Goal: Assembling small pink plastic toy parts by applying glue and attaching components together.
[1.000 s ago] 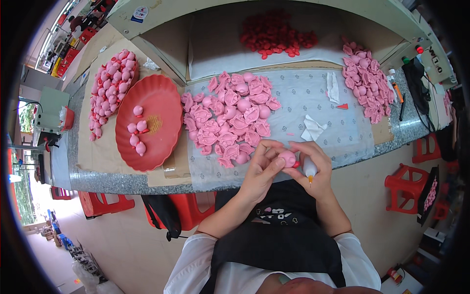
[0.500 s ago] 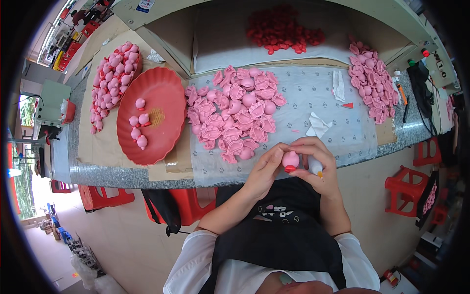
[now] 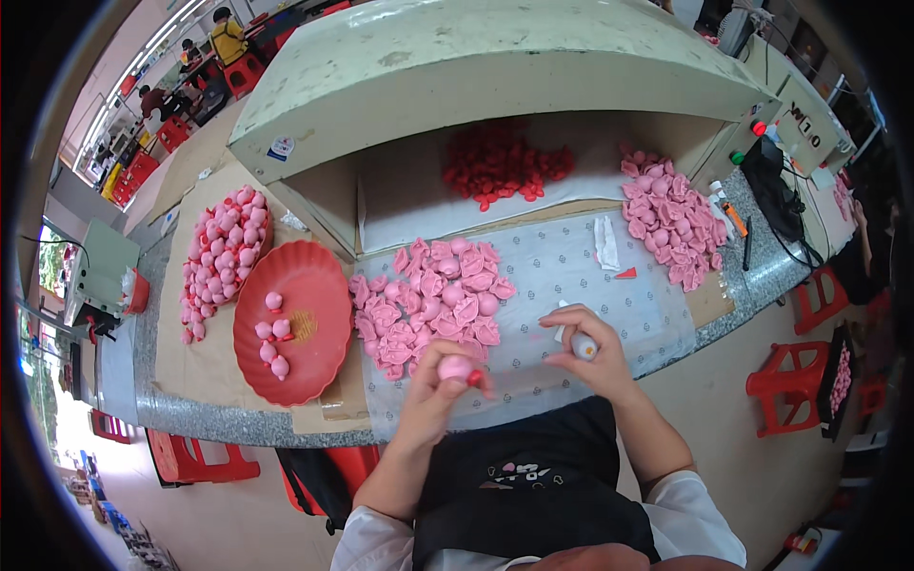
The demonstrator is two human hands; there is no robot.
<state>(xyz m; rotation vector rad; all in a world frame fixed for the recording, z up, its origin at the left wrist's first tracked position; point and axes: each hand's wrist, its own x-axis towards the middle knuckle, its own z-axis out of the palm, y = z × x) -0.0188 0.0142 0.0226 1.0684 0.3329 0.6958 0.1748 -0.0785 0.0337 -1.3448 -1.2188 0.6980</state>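
Left hand grips a round pink figure with a red base, lower centre of the frame; the right hand clasps a squeeze bottle, thumb and forefinger parted. The hands are apart, near the granite tabletop's curved front edge. A broad stretch of patterned white sheet runs between them and rightward, bearing a white tissue strip and small red scrap. Left of centre, a red scalloped tray holds five pink-and-red figures; petal-like pink pieces heap beside it. Beyond lie more figures, upper left, and a pink heap, upper right. The open-fronted pale-green cabinet, top centre, holds small red pieces.
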